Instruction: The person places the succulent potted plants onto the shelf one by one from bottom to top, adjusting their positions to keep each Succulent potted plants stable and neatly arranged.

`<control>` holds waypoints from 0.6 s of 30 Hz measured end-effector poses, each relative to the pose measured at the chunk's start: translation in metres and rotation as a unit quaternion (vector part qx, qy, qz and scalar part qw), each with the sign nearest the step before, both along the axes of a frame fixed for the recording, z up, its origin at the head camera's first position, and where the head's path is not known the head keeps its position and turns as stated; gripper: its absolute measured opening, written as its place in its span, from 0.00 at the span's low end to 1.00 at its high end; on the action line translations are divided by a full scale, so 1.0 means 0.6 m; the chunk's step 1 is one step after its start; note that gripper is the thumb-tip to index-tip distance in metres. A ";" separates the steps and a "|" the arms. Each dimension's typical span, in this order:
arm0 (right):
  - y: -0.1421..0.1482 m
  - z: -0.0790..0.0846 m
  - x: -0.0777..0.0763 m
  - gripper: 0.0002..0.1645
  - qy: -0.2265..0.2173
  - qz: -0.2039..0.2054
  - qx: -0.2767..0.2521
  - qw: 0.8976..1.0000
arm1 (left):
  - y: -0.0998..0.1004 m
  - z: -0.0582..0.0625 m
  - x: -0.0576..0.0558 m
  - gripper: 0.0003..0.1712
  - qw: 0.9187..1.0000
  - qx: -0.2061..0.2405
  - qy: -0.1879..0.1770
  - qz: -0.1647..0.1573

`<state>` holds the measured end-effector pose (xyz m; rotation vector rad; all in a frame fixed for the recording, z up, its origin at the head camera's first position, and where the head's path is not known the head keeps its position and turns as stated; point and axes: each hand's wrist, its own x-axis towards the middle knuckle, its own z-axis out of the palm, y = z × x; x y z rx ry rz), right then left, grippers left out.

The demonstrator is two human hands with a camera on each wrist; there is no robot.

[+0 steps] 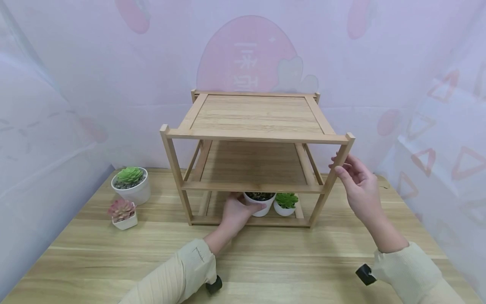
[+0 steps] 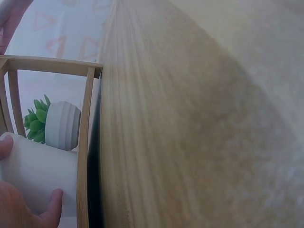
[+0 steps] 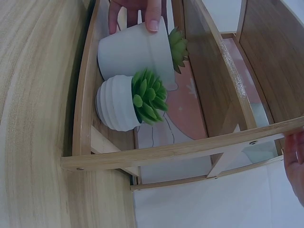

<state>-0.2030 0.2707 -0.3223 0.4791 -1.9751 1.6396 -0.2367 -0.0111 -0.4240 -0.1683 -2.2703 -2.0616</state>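
While two pale sleeves (image 1: 167,274) are reaching in over the tabletop (image 1: 281,261), the right hand (image 1: 360,185) is gripping the right front post (image 1: 321,203) of the wooden rack (image 1: 258,136), thumb in front and fingertips showing past its inner side. This hold is presumably steadying the rack; keep it firm, without pulling. Just inside, beneath the middle shelf (image 1: 258,164), the left hand (image 1: 235,213) is gripping a plain white pot (image 3: 135,54), thumb across its near face and other fingers curving round the wall. Whether its base is bearing on the bottom board (image 1: 217,204), the views are not showing clearly. Hold the pot upright and guide it level (its green plant (image 3: 178,50) is rising toward the shelf above). A ribbed white pot (image 3: 116,103) is standing just beside it, so any sideways motion should be staying slow. Left of the rack, a pink succulent (image 1: 121,210) is occupying a small square pot (image 1: 125,222); slightly farther back, a green succulent (image 1: 130,175) is filling a round pot (image 1: 138,194). A printed backdrop (image 1: 152,67) is hanging behind everything.
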 end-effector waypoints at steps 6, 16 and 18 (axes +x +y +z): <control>0.000 0.000 0.001 0.25 -0.001 0.002 -0.003 1.000 | 0.001 -0.002 0.001 0.45 1.000 0.007 0.018 -0.008; 0.000 0.001 0.002 0.24 -0.001 0.003 -0.004 1.000 | 0.004 0.001 0.007 0.47 0.999 0.009 0.030 0.002; 0.000 0.001 0.002 0.25 -0.001 0.002 -0.003 1.000 | 0.005 0.000 0.007 0.47 0.999 0.008 0.033 0.008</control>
